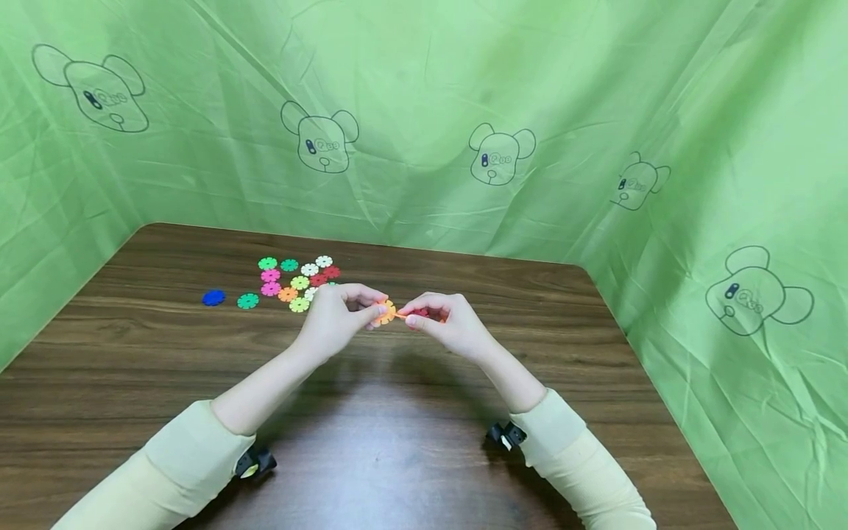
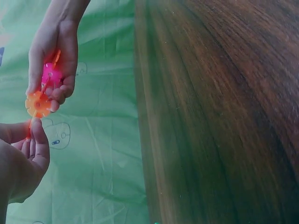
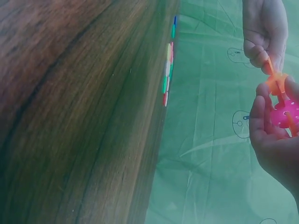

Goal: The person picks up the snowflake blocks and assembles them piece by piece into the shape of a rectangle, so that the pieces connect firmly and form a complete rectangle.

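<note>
Both hands meet above the table with a short chain of slotted plastic snowflake discs between them. My left hand (image 1: pixel 331 316) pinches an orange snowflake disc (image 1: pixel 387 313) between thumb and fingers; in the left wrist view it shows nearly edge-on. Opposite, my right hand (image 1: pixel 453 324) pinches a second orange snowflake disc (image 2: pixel 37 104), whose rim meets the left hand's disc. Behind the right fingers, a pink snowflake disc (image 3: pixel 285 114) and another orange piece (image 2: pixel 57 56) continue the chain, partly hidden by the palm.
Loose snowflake discs lie in a group at the table's back left, among them pink (image 1: pixel 270 288), red (image 1: pixel 332 271) and white (image 1: pixel 324 261) ones. A blue disc (image 1: pixel 213 297) lies farthest left. Green cloth (image 1: pixel 424 96) surrounds the wooden table (image 1: pixel 563 331).
</note>
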The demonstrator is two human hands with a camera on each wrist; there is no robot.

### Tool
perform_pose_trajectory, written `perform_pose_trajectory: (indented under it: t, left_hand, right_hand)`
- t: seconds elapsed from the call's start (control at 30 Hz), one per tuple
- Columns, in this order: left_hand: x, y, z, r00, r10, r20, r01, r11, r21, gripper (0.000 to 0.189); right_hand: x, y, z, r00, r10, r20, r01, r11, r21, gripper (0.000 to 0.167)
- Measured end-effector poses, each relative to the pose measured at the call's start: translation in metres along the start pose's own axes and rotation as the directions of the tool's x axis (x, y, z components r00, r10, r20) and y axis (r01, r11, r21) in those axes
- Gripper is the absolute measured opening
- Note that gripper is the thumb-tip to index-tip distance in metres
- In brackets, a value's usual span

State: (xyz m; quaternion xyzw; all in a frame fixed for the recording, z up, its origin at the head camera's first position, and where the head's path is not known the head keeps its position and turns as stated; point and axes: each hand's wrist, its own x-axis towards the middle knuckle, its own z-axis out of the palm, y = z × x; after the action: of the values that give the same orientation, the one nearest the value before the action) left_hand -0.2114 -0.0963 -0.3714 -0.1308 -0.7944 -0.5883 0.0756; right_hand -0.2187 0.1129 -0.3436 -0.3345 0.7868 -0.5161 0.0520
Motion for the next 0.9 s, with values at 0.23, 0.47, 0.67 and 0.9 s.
perform_pose_trajectory:
  t: [0.23,0.47,0.67,0.9]
  left_hand:
    - [-0.001,0.0,-0.002,1.0,0.001,0.006,-0.001,1.0,-0.02,0.015]
    - [-0.003,0.003,-0.002,1.0,0.024,0.005,-0.024,1.0,-0.013,0.014]
    - [-0.004,0.002,-0.003,0.999,0.05,0.022,-0.051,0.997,0.061,0.011]
    - [-0.002,-0.007,-0.006,0.996,0.026,0.091,-0.03,0.999,0.039,0.012]
  right_hand:
    - [0.0,0.0,0.0,1.0,-0.017,0.006,0.017,1.0,-0.004,0.014]
    - [0.002,0.009,0.001,0.999,-0.037,0.005,0.037,0.999,-0.007,0.013]
    - [0.003,0.032,0.002,0.999,-0.04,0.015,0.04,0.999,-0.019,0.013]
    - [0.003,0.04,0.004,0.999,-0.015,0.041,0.016,0.999,-0.041,0.013]
